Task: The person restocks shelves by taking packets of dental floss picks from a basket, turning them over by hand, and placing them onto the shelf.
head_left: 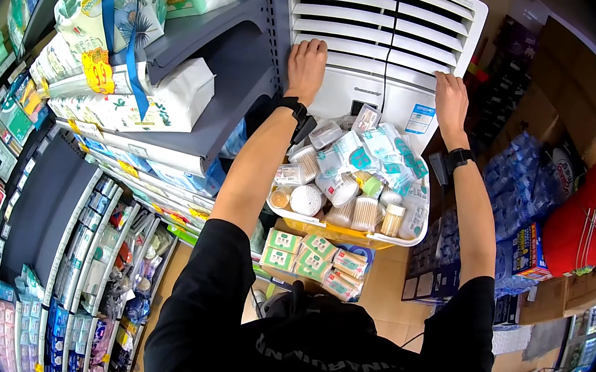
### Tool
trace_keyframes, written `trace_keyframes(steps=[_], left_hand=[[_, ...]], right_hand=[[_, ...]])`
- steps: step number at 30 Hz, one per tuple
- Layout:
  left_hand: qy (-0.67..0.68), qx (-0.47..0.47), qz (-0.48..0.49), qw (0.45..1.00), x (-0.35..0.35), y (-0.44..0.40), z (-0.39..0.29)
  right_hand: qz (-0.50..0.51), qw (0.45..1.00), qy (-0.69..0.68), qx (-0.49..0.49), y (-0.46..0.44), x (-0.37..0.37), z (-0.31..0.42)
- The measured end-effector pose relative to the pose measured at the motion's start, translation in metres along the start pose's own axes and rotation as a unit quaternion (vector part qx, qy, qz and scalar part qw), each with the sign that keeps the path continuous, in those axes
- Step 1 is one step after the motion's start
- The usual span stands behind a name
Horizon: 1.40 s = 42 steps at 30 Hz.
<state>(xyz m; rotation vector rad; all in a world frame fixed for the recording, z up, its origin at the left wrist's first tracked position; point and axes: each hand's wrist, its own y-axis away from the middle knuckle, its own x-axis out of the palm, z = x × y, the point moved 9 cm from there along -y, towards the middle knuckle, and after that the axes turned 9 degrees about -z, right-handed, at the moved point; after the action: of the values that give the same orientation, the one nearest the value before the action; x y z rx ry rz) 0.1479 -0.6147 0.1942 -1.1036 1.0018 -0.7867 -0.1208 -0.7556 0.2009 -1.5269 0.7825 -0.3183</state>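
Note:
My left hand (pixel 306 71) has its fingers curled against the left side of a white louvred air cooler (pixel 372 84). On the cooler's right side, my right hand (pixel 451 104) is closed at the edge, fingertips bent onto it. Just below both hands, in front of the cooler, stands a white basket (pixel 411 241) heaped with tubs of cotton swabs (pixel 365 212) and clear packs with teal print (pixel 353 152). A small jar of toothpicks (pixel 393 219) sits upright near its front rim. Dark watches are on both my wrists.
Green and white packs (pixel 315 258) lie in a container below the basket. Shelving (pixel 225 115) with bagged tissue packs (pixel 150 99) rises at left. At right are blue-wrapped bottles (pixel 516 178), a red bin (pixel 581 218) and cardboard boxes (pixel 581 86). A black cord (pixel 391 35) hangs over the cooler.

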Motion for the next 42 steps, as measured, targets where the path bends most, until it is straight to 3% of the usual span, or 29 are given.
trace_keyframes(steps=[10,18,22,24,27,32,42], left_hand=[[0.011,-0.019,0.001,1.000,0.000,0.001,0.002],[0.079,-0.086,-0.050,0.992,-0.047,0.007,-0.006],[0.129,-0.154,0.055,0.978,-0.066,0.040,-0.018],[0.270,-0.264,0.148,0.914,-0.077,0.068,-0.023],[0.296,-0.245,0.204,0.900,-0.105,0.108,-0.042],[0.325,-0.245,0.242,0.881,-0.131,0.151,-0.074],[0.250,-0.229,0.224,0.914,-0.124,0.175,-0.098]], right_hand=[[-0.001,0.999,0.023,-0.021,-0.002,0.009,-0.004],[0.018,0.996,-0.054,0.063,0.014,-0.028,0.017],[0.115,0.941,-0.243,0.207,0.052,-0.054,0.049],[0.193,0.888,-0.305,0.287,0.080,-0.064,0.072],[0.256,0.840,-0.347,0.328,0.123,-0.073,0.103],[0.252,0.805,-0.380,0.379,0.172,-0.058,0.131],[0.234,0.768,-0.418,0.426,0.189,-0.056,0.143]])
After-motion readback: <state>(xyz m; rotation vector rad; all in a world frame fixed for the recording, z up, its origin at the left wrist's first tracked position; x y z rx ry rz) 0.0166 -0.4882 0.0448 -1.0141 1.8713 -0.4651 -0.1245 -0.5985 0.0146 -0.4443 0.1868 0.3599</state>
